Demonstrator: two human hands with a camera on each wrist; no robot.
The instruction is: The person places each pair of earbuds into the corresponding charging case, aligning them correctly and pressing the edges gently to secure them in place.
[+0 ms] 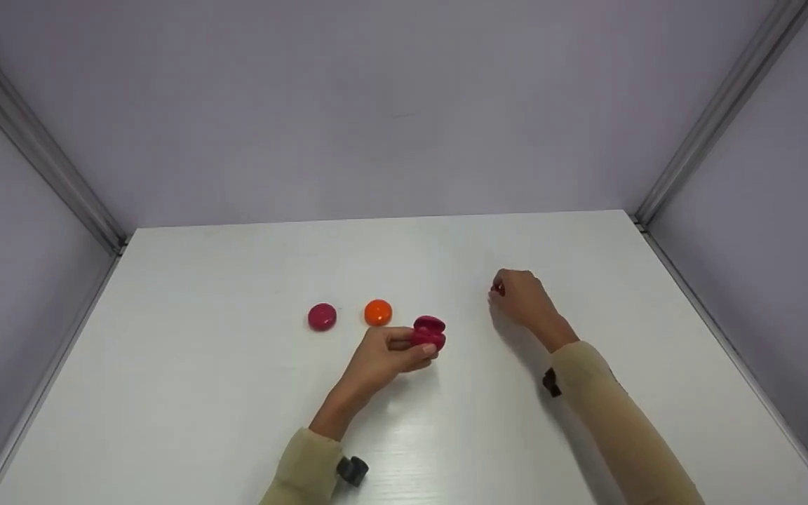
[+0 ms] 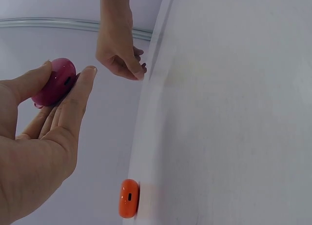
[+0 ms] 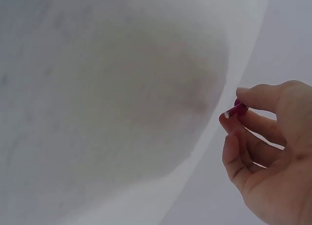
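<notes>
Left hand [image 1: 383,358] is raised just above the white table [image 1: 236,393], thumb and fingers pinching a glossy crimson rounded plastic case [image 1: 429,332], lid ajar. Right hand [image 1: 520,298], well apart to its right, fingers curled, pinches a small dark-red piece [image 3: 239,108]. A smooth orange rounded case [image 1: 378,312] and a crimson one [image 1: 322,316] lie near the left hand.

Two hands show in the head view: the left hand [image 1: 383,358] at lower centre and the right hand [image 1: 520,298] right of centre. Round cases number three: two magenta ones [image 1: 322,316] [image 1: 429,332] (one hinged open, in fingers) and one orange case [image 1: 378,312]. One small magenta piece [image 3: 239,108] sits pinched at right.
</notes>
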